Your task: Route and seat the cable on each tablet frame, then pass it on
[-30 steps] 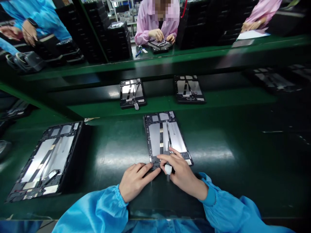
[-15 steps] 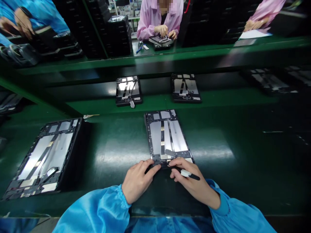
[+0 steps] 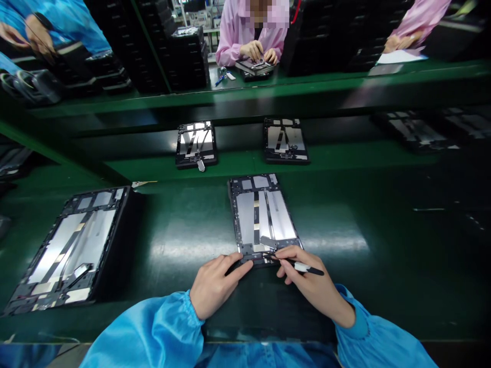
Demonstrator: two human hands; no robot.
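An opened tablet (image 3: 261, 214) with silver plates and a dark frame lies lengthwise on the green bench in front of me. My left hand (image 3: 215, 286) rests at its near left corner, fingers pressed on the frame's edge. My right hand (image 3: 307, 283) is closed round a thin black tool with a white band (image 3: 301, 266). The tool lies nearly flat, its tip at the tablet's near edge beside a small grey flex piece (image 3: 267, 241).
A second opened tablet (image 3: 65, 250) lies at my left on a black tray. Two more tablets (image 3: 196, 143) (image 3: 284, 139) sit on the conveyor beyond. A person in pink (image 3: 251, 30) works across the line; black tray stacks (image 3: 180, 56) stand behind. Another blue-sleeved person's arm (image 3: 57, 25) shows at far left.
My right hand turned the tool from upright over the tablet to nearly flat at its near edge. The two tablets on the conveyor drifted left.
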